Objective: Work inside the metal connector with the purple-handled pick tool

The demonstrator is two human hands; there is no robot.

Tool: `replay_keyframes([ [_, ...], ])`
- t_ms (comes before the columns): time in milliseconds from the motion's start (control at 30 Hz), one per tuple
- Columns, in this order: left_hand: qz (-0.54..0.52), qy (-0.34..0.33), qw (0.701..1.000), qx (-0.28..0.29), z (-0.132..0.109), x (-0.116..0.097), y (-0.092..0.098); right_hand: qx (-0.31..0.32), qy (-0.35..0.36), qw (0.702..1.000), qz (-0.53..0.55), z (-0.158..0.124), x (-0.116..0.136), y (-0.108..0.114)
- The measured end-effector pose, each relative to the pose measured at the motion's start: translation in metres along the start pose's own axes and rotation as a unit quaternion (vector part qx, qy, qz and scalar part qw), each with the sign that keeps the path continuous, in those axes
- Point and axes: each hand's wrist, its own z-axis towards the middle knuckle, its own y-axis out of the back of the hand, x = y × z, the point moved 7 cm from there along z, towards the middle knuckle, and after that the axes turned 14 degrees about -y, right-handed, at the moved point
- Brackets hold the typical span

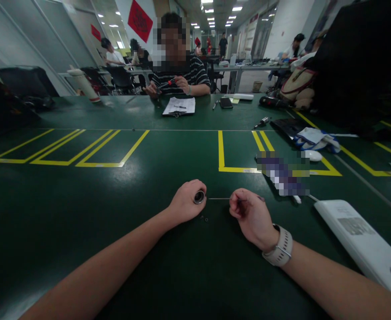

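My left hand is wrapped round a small round metal part with a dark opening facing me. In my right hand, which wears a pale watch strap, the fingers pinch a thin straight metal rod. The rod points left, and its tip ends just beside the metal part; whether they touch I cannot tell. Below the rod, a tiny ring like a washer lies on the green table, with another tiny dark bit near it.
A white power bank-like box with a cable lies at the right, near a blurred purple packet. Behind are a white mouse-shaped object, gloves and a driver-like tool. Opposite, a person sits behind a clipboard.
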Motion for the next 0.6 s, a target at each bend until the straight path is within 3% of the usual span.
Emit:
replay_keyframes([
  [200,-0.045,-0.004,0.999,0.023,0.000,-0.005,0.004,0.001,-0.015,0.999,0.035,0.003,0.001,0.001],
  [400,-0.022,-0.043,0.993,0.112,0.000,-0.018,-0.003,-0.004,-0.024,0.998,0.063,0.004,0.000,0.001],
  [600,0.012,-0.065,0.990,0.126,-0.004,-0.025,-0.002,0.018,-0.076,0.990,0.117,0.010,0.004,0.002],
])
